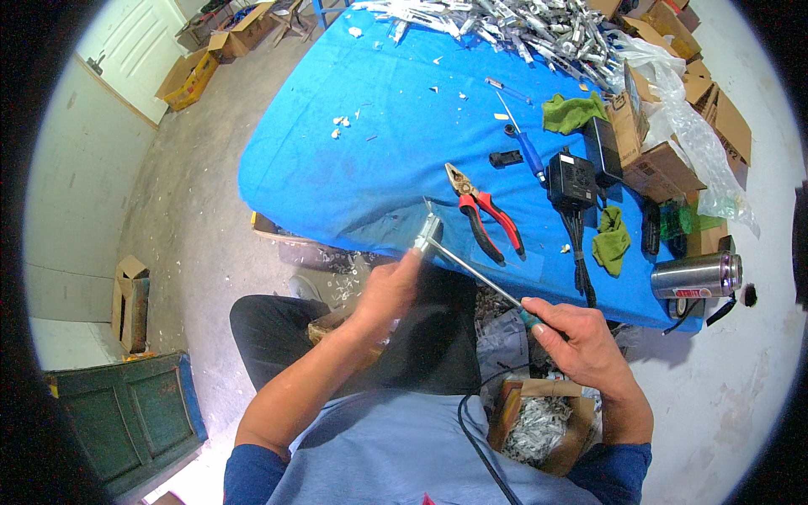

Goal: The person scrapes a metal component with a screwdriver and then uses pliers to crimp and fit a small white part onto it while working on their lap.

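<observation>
My left hand [389, 290] is closed around a small silver-white metal piece [429, 231] at the table's near edge. A thin prong sticks up from the far end of this piece; its exact kind cannot be told. In my right hand [576, 337] is a screwdriver [481, 277] with a teal handle and a long metal shaft. The shaft slants up to the left, and its tip meets the piece just above my left fingers. Pliers [476, 200] with red and black handles lie just beyond, jaws toward the far left.
Across the blue-covered table [311, 168] lies a heap of silver pieces [539, 29]. A blue screwdriver [530, 153], black power adapter [572, 178], green cloths [610, 241] and steel flask [694, 276] sit to the right. Below is a carton of scraps [576, 429]; a black cable [471, 438] crosses my lap.
</observation>
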Available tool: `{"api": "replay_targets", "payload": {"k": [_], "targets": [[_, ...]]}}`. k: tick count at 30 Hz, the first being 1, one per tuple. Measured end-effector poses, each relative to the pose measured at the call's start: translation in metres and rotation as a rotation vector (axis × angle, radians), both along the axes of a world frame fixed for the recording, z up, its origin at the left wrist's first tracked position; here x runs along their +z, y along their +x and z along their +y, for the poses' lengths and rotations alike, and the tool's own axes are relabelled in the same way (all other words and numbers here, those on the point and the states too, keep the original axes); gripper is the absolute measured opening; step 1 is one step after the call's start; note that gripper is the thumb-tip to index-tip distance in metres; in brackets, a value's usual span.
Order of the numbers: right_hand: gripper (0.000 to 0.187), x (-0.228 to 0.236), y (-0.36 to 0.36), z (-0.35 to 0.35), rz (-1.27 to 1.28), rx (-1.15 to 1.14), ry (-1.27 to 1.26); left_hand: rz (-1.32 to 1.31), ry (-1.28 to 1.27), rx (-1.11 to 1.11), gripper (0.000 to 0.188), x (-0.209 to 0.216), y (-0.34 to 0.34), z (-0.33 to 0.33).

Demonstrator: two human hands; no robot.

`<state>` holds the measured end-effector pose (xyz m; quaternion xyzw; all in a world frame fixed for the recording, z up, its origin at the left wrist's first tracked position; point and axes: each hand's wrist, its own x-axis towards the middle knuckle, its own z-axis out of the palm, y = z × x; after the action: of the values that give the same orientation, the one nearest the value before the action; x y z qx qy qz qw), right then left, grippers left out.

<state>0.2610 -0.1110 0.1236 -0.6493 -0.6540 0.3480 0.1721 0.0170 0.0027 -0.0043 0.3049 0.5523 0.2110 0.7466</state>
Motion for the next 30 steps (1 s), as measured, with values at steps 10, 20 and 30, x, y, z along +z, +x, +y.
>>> {"api": "replay_targets", "payload": {"k": [10, 20, 30], "targets": [[0.033, -0.014, 0.014, 0.011, 0.229, -0.083, -0.113, 0.071, 0.153, 0.011, 0.049, -0.006, 0.012, -0.003], [0.035, -0.017, 0.023, 0.019, 0.285, -0.054, -0.162, 0.138, 0.219, -0.022, 0.052, -0.012, 0.012, -0.002], [0.034, -0.042, 0.017, 0.005, 0.226, -0.027, 0.061, 0.179, 0.284, -0.06, 0.053, -0.017, 0.008, 0.0]]}}
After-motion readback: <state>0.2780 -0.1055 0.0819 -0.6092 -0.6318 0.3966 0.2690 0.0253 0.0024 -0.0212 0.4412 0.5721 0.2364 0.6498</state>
